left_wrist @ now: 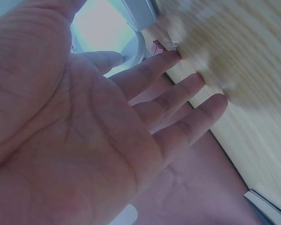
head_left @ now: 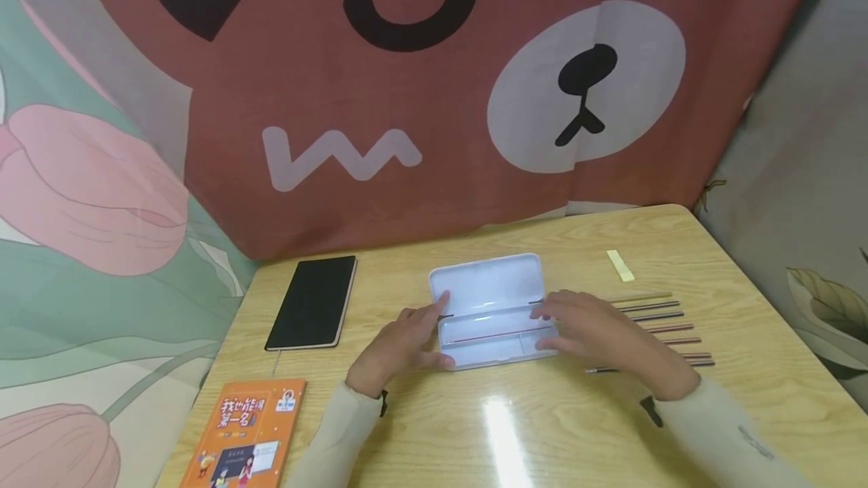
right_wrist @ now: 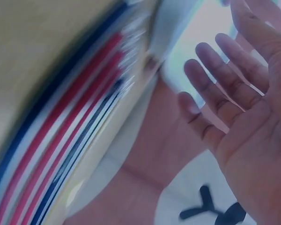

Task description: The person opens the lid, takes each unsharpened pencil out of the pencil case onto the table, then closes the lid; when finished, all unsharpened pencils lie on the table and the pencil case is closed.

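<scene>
A pale pencil case [head_left: 485, 281] lies with its lid raised in the middle of the table. Inside its lower half run a thin red strip and a small divided section at the right. My left hand [head_left: 401, 345] is at the case's left side, fingers loosely extended, the index fingertip over the lid's lower corner. At the right end, my right hand [head_left: 593, 328] reaches over the case's edge with its fingers relaxed. Neither wrist view shows anything gripped. Several pencils [head_left: 671, 327] lie in a row to the right, partly behind the right hand and forearm.
A black notebook [head_left: 313, 303] and an orange book [head_left: 247, 428] lie on the left of the table [head_left: 434, 428]. A pale yellow strip [head_left: 620, 266] sits at the back right. Behind the table hangs a bear-printed curtain [head_left: 325, 81].
</scene>
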The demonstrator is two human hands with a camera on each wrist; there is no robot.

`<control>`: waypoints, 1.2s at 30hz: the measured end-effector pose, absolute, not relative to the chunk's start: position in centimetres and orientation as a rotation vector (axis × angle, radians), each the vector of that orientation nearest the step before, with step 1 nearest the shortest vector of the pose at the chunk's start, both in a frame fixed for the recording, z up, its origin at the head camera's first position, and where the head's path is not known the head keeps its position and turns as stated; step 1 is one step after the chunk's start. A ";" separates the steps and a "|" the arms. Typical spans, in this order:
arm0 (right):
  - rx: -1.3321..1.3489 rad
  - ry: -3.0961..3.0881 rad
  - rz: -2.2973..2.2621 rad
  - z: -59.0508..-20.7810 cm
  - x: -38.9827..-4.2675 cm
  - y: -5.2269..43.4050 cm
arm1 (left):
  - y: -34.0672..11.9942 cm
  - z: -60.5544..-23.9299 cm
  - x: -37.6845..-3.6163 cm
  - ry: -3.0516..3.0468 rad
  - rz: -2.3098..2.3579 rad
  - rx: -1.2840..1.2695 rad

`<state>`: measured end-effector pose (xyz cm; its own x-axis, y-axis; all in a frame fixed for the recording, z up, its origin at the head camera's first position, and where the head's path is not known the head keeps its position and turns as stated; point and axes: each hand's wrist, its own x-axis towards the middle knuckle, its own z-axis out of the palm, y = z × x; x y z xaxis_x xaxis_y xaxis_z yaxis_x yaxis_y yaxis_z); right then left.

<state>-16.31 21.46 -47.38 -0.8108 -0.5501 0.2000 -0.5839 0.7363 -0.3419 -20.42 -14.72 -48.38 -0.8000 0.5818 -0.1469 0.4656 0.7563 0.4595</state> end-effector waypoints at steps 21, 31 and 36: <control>1.082 -2.844 0.710 -49.2 -19.8 12.4 | -14.7 -48.2 -20.4 2.705 0.545 0.848; 1.162 -2.762 0.844 -49.9 -20.1 13.0 | -14.6 -48.3 -20.5 2.692 0.565 0.839; 1.179 -2.740 0.891 -49.0 -20.0 13.6 | -14.6 -48.6 -20.6 2.708 0.535 0.853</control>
<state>-19.99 13.59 -49.00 -0.7130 -0.6581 0.2418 -0.6745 0.5495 -0.4931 -20.58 -14.61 -48.57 -0.7969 0.5907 -0.1266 0.4982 0.7611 0.4153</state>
